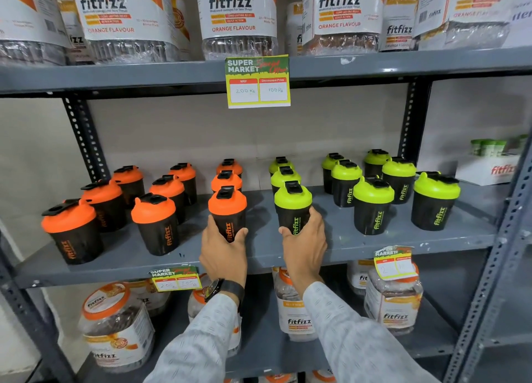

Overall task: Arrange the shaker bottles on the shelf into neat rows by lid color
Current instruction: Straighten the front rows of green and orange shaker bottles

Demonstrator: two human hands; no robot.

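Observation:
Black shaker bottles stand on the grey middle shelf (259, 256). Several with orange lids fill the left half, several with green lids the right half. My left hand (223, 247) grips the front orange-lid shaker (227, 207) of the middle orange row. My right hand (305, 238) grips the front green-lid shaker (293, 201) of the neighbouring green row. Both held bottles stand upright on the shelf. Behind each one, two more of the same lid colour line up toward the back wall. At the far left, an orange-lid shaker (70, 227) stands near the front edge.
Large fitfizz jars (236, 17) stand on the shelf above, and more jars (115, 325) on the shelf below. Price tags (257, 82) hang from the shelf edges. Perforated steel uprights (83, 141) frame the bay. A white box (489, 167) holding green-lidded jars sits at the far right.

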